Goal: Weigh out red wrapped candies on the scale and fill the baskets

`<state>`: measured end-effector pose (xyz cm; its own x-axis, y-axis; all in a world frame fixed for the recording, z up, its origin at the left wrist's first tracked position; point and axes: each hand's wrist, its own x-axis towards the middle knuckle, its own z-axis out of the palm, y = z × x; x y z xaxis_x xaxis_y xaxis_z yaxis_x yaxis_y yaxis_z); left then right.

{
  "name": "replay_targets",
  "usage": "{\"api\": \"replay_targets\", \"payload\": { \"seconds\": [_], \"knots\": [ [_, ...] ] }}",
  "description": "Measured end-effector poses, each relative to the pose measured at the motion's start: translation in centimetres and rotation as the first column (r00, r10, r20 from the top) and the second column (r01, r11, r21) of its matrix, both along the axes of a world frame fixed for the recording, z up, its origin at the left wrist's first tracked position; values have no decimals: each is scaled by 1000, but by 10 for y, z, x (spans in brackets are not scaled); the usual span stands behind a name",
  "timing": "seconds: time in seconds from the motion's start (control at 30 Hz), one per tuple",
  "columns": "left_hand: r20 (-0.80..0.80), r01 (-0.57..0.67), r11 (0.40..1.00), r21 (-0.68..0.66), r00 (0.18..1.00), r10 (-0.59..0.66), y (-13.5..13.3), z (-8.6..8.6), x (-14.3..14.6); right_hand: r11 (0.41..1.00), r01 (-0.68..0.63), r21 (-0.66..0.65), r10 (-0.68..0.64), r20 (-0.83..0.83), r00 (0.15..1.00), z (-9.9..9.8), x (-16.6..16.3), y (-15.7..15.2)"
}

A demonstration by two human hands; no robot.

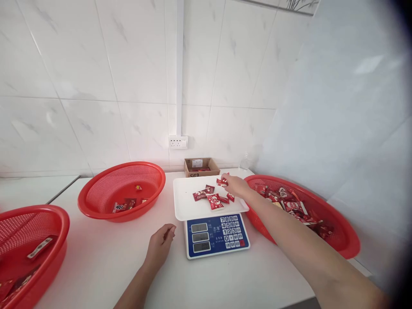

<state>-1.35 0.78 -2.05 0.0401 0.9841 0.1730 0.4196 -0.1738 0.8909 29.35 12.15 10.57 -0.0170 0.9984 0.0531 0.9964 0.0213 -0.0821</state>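
My right hand (236,186) reaches over the back right of the scale's white tray (182,206), fingers closed on a small red snack packet (222,182). Several red and dark red packets lie on the tray below, among them a red and white packet (214,201) near its middle. The blue keypad panel (217,235) of the weighing scale faces me, its displays too faint to read. Left of the scale, my left hand (162,240) rests by the table with its fingers curled together; whether anything is inside them is hidden.
A red basket (346,244) full of packets stands at the right, under my right forearm. Two more red baskets, one back left (88,197) and one front left (61,219), hold a few packets. Behind the scale sits a cardboard box (202,172) against the tiled wall.
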Motion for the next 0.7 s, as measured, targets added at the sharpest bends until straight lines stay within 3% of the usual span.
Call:
{"api": "replay_targets", "payload": {
  "seconds": [0.17,0.33,0.53,0.7],
  "knots": [
    [-26,2,1000,10,1000,-2,-1,2,0,987,135,82,-131,-55,990,19,69,-12],
    [-78,26,1000,9,997,-25,-1,2,4,980,193,-54,-197,-92,976,11,136,-33],
    [-88,23,1000,-1,996,-24,-1,1,3,979,194,-57,-202,-294,934,-11,154,-51],
    [-66,-4,1000,-10,998,4,0,1,1,976,215,-40,-216,-320,922,-16,153,-56]
  ]
}}
